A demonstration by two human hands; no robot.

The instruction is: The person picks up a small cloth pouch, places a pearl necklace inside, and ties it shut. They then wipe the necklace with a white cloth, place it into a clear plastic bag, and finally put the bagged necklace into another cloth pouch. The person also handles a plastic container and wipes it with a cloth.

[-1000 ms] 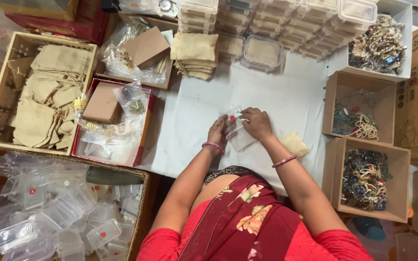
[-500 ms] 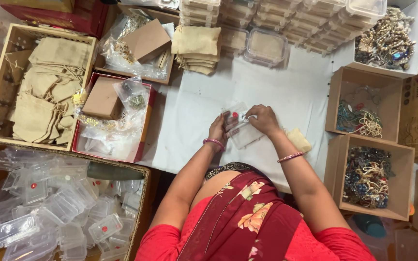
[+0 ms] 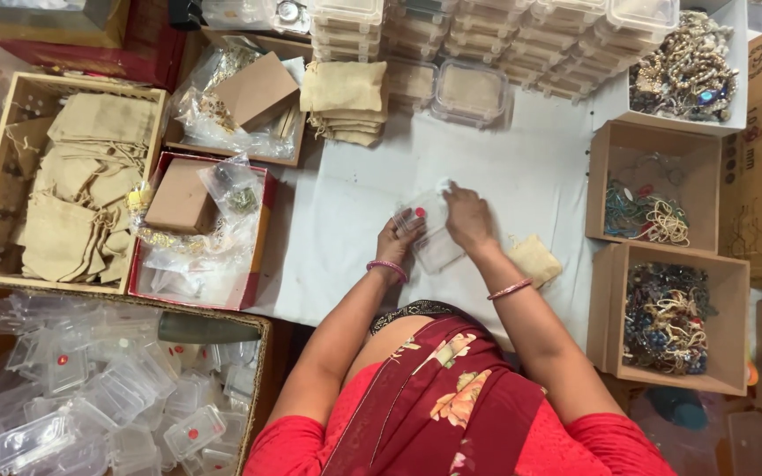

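A small clear plastic box [image 3: 429, 231] with a red dot on its lid lies open on the white table cover [image 3: 531, 176]. My left hand [image 3: 396, 241] grips the box's near left side. My right hand [image 3: 466, 214] rests on the box's right side, its fingertips pinching a small white bit at the far edge. Both wrists carry pink bangles. A tan cloth pouch [image 3: 535, 259] lies just right of my right forearm.
Stacked lidded plastic boxes [image 3: 487, 35] line the far edge, with folded tan pouches [image 3: 346, 101] beside them. Cardboard boxes of jewellery [image 3: 663, 317] stand at right. At left are a wooden crate of pouches [image 3: 72, 185], a red tray [image 3: 196, 229] and a carton of empty clear boxes [image 3: 90, 388].
My right hand has slid from the middle of the box towards its far edge, fingers stretched out. My left hand stays on the box.
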